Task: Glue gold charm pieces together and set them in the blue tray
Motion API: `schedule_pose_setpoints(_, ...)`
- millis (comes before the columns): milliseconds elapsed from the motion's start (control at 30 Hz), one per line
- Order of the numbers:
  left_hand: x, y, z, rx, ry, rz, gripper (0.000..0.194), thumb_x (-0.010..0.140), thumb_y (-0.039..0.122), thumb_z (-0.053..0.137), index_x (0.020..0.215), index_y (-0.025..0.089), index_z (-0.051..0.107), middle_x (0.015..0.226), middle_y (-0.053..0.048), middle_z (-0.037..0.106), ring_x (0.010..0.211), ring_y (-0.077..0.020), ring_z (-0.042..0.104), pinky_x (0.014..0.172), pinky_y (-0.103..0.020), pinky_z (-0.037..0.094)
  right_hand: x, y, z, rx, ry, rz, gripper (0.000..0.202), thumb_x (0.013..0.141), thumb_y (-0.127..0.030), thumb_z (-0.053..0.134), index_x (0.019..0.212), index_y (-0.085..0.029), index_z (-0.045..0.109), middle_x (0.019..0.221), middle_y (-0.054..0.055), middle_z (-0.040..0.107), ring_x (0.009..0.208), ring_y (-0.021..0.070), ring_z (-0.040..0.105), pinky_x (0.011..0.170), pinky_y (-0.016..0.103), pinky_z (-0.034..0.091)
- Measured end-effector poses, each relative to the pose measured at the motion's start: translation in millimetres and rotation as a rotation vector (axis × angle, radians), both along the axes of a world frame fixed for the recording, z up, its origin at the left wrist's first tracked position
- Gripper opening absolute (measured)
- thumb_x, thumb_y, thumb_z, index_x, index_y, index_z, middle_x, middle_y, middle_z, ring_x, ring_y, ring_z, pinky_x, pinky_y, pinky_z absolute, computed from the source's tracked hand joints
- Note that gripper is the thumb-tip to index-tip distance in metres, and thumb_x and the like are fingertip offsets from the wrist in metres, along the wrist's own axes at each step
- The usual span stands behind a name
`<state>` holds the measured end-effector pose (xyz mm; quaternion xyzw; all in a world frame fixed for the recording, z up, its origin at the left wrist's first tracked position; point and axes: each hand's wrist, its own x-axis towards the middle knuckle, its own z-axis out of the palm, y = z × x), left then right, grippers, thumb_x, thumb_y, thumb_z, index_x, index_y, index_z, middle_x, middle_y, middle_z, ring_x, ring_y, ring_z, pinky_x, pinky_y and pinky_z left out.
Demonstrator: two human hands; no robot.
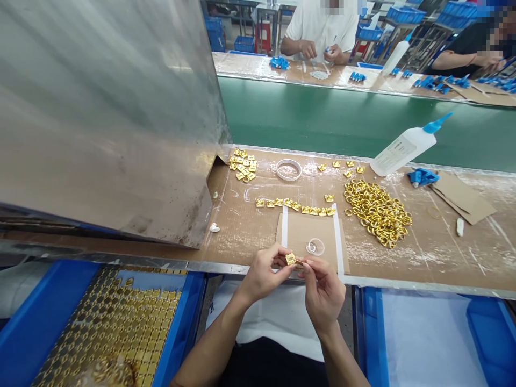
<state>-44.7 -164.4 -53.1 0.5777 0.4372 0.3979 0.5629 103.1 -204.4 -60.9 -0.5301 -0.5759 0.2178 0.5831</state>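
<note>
My left hand [264,273] pinches a small square gold piece [290,259] over the near edge of the bench. Against its right side, my right hand [323,290] has thumb and forefinger closed on a thin stick-like thing, partly hidden by the fingers. Just beyond the hands, a small clear round dish [315,246] rests on a cardboard pad [310,228] with white tape down both sides. A row of gold pieces [296,206] runs along the pad's far edge. To the right lies a heap of gold rings [377,212].
A large metal panel [108,118] fills the left. Behind the pad are a white ring [288,170] and a tilted glue bottle [403,151]. Below left, a blue crate [80,285] holds gold pieces. Two people sit across the green belt [298,115].
</note>
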Motion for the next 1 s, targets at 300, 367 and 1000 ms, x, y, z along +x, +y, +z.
schedule_pose_setpoints(300,1,0,2.3,0.024,0.001,0.018,0.018,0.084,0.027,0.069,0.095,0.016,0.061,0.082,-0.007,0.075,0.073,-0.0180,0.074,0.067,-0.025,0.059,2,0,2.2,0.015,-0.014,0.018,0.012,0.096,-0.012,0.061,0.098,-0.021,0.068,0.094,0.007,0.075,0.077,0.0173,0.075,0.061,0.027,0.065)
schedule_pose_setpoints(367,1,0,3.0,0.030,0.000,0.023,0.017,0.084,0.026,0.069,0.094,0.016,0.061,0.081,-0.007,0.075,0.071,-0.0176,0.074,0.066,-0.025,0.059,2,1,5.8,0.029,-0.050,0.020,0.010,0.097,-0.013,0.061,0.097,-0.021,0.067,0.092,0.007,0.075,0.076,0.0173,0.075,0.059,0.027,0.064)
schedule_pose_setpoints(1000,5,0,-1.1,0.056,-0.001,0.073,0.015,0.083,0.024,0.068,0.094,0.016,0.061,0.082,-0.007,0.076,0.072,-0.0171,0.075,0.065,-0.024,0.059,3,5,12.6,0.055,-0.190,0.058,0.013,0.097,-0.010,0.057,0.097,-0.022,0.063,0.094,0.006,0.073,0.077,0.0164,0.075,0.059,0.024,0.063)
